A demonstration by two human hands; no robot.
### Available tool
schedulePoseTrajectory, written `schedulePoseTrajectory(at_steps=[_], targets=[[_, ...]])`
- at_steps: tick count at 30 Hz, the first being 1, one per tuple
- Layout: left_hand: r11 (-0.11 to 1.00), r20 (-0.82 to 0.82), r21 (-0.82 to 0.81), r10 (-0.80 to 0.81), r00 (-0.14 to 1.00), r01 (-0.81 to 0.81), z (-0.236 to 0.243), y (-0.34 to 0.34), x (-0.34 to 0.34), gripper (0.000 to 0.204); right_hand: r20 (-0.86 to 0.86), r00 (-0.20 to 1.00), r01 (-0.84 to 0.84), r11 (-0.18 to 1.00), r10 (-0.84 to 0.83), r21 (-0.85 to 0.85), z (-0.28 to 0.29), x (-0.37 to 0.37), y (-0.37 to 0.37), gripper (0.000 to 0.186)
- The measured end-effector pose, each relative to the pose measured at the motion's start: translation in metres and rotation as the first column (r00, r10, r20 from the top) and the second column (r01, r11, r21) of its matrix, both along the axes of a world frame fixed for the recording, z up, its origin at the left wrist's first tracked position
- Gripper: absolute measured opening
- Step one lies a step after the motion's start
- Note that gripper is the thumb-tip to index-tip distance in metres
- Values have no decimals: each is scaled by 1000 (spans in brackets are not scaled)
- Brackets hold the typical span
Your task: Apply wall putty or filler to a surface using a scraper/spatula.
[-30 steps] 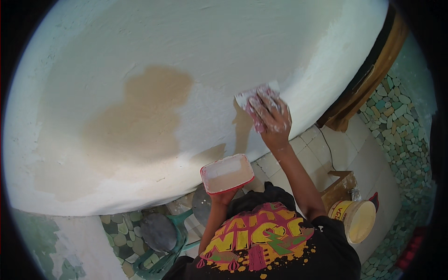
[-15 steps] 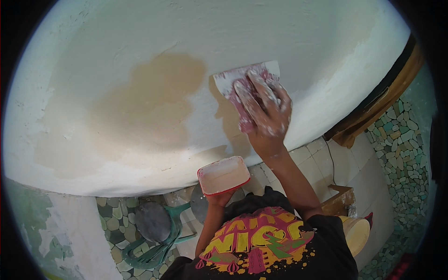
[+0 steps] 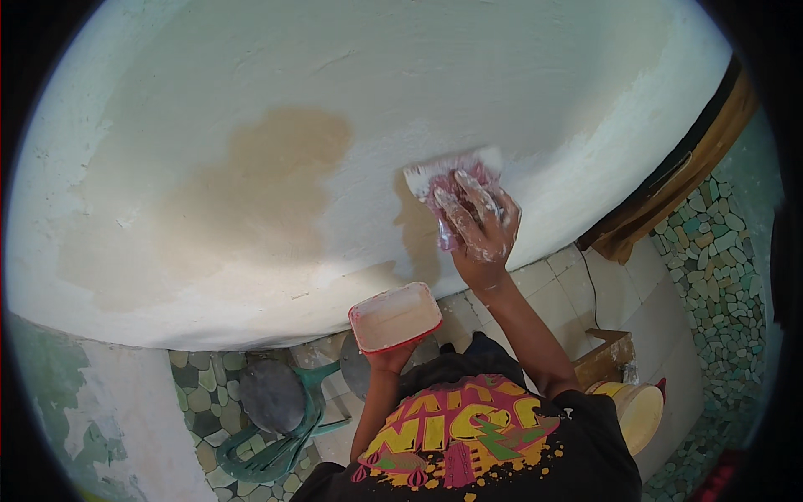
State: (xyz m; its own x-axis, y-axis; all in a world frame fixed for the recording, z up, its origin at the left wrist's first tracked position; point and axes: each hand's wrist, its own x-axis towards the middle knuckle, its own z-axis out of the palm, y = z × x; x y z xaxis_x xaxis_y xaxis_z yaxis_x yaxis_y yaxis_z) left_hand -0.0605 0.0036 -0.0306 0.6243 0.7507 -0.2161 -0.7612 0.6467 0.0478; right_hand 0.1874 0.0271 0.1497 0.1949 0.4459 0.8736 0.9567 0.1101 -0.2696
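While the right hand [image 3: 477,222] presses flat with fingers spread on a wide putty scraper [image 3: 452,180], the blade lies against the white wall [image 3: 468,75] at about two o'clock from the picture's centre. The blade's upper edge touches the plaster just beside the right rim of a tan bare patch [image 3: 251,192], which spreads toward nine o'clock. The left hand [image 3: 389,360] is closed under a red-rimmed tray of white filler [image 3: 395,315], held near six o'clock, below the scraper and apart from the wall; its fingers are mostly hidden beneath the tray, so the exact grip is hard to make out.

Down at seven o'clock stands a green plastic chair [image 3: 280,418] on a pebble floor [image 3: 719,251], and a pale bucket [image 3: 636,410] sits at four o'clock.

The tray looks tilted a little toward the wall, so the filler might slide over the rim if the wrist drops. Uneven pressure from the splayed fingers could leave ridges, and a blade lifted at one corner would likely scratch the wet coat.
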Motion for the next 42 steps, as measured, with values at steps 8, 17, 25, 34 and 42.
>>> schedulePoseTrajectory(at_steps=[8,17,25,34,42], targets=[[1000,-73,-5,-15,997,14,3,-6,-5,88,104,992,62,996,-69,62,34,7,30,43],[996,89,71,-67,994,61,-10,-9,-18,83,66,997,50,987,-40,-150,-82,11,8,47],[998,-13,38,-58,998,58,-6,-8,-18,85,38,997,65,996,-67,55,-28,12,8,41],[994,48,33,-105,993,103,-13,-7,-15,84,47,999,8,997,-11,73,-32,31,33,46],[989,143,60,-143,979,136,-10,-10,-18,88,76,995,51,992,-60,114,-10,21,13,32]])
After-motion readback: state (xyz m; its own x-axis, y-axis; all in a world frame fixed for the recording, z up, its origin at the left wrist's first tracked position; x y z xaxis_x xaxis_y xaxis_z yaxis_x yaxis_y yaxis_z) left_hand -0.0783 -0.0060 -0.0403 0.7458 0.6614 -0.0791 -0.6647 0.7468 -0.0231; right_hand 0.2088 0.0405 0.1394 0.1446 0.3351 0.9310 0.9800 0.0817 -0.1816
